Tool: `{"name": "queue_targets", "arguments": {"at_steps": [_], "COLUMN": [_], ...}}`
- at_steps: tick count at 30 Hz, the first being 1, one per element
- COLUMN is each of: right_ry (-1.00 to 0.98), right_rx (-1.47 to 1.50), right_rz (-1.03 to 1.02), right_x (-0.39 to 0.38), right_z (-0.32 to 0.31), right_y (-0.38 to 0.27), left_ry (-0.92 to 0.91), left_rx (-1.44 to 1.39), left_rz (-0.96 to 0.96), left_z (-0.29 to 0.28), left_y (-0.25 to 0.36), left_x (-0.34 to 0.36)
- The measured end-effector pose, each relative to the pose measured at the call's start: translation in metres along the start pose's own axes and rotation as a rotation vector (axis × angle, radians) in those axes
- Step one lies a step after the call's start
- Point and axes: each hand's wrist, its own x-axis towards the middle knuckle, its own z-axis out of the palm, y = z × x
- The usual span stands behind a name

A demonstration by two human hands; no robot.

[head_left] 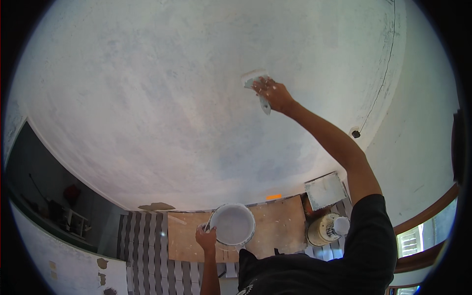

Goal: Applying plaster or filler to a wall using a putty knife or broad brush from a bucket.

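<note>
My right hand [275, 94] is raised against the wall [187, 108], its fingers wrapped round a wide flat paintbrush [266, 105]. The brush's pale, paint-covered bristles lie against the whitish, patchy wall, and its handle points down below my fingers. White specks dot the fingers. Low in front of me, my left hand [206, 238] grips the left rim of a round bucket [253, 227]. Smooth white paint [232, 225] shows inside it. Part of the bucket's outside is hidden from above.
Brown board [280, 231] covers part of the striped floor [147, 246]. At the right stand a pale square container [325, 191] and a round tub [320, 230] with a white-topped item. A thin black cable [381, 88] runs down to a small black fitting [356, 133]. A dark doorway [49, 182] opens at left.
</note>
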Motion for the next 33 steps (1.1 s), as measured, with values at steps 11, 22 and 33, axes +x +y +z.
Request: {"name": "queue_targets", "arguments": {"at_steps": [11, 22, 33], "right_ry": [0.706, 0.144, 0.670], "right_rx": [0.011, 0.102, 1.076], "right_rz": [0.054, 0.217, 0.713], "right_x": [0.179, 0.035, 0.144], "right_z": [-0.078, -0.014, -0.009], "right_y": [0.101, -0.036, -0.045], "left_ry": [-0.076, -0.162, -0.241], "left_rx": [-0.025, -0.132, -0.077], "left_rz": [-0.020, -0.041, 0.083], "left_z": [-0.021, -0.035, -0.045], "left_y": [0.026, 0.029, 0.029], "left_x": [0.000, 0.058, 0.151]}}
